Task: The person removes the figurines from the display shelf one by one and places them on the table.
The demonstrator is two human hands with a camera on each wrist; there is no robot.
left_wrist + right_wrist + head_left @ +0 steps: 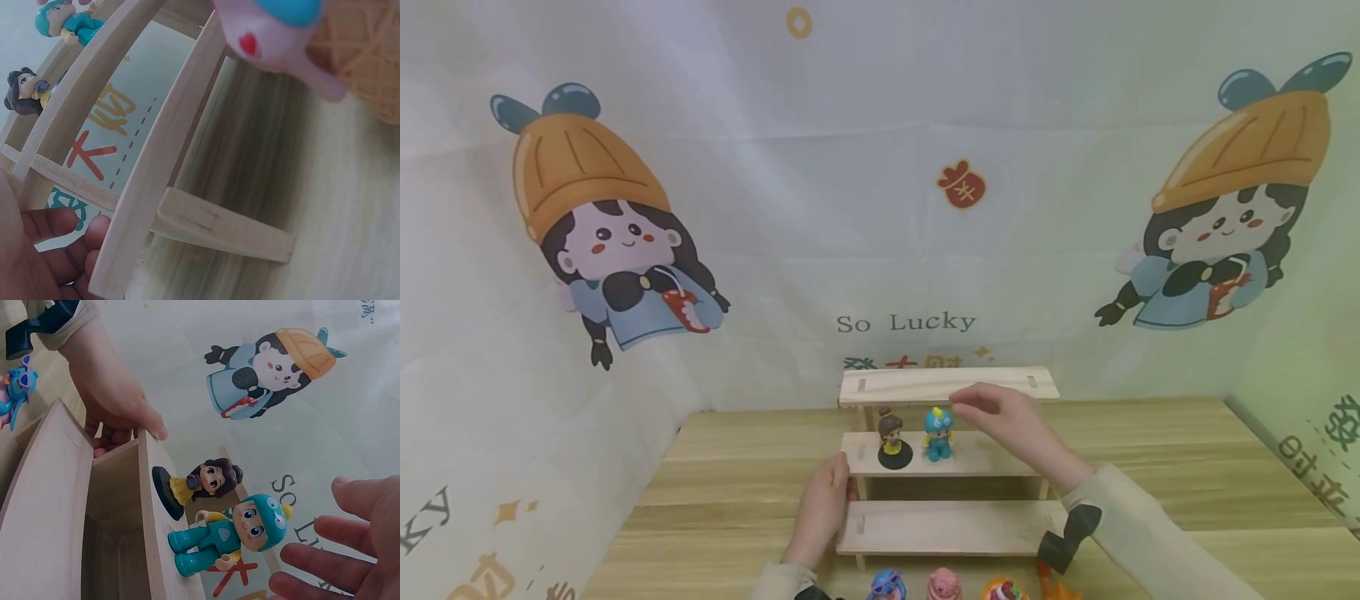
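A three-tier wooden display shelf (992, 454) stands on the table. My left hand (820, 508) grips the left end of its middle tier; in the right wrist view the thumb lies at the board's top edge and the fingers curl below. On that tier stand a brown-haired doll figurine (892, 440) in yellow on a black base and a teal-suited figurine (937, 437) with a yellow tuft. Just right of the teal figurine, my right hand (1007, 421) hovers under the top tier's level, fingers spread and holding nothing, as the right wrist view shows.
Along the front of the shelf, a blue figurine (887, 585), a pink figurine (943, 585) and an orange round figurine (1004, 589) stand on the wood-grain table (737, 467). A pink toy with a waffle cone (369, 56) looms close in the left wrist view. A printed cloth backdrop (775, 208) encloses the table.
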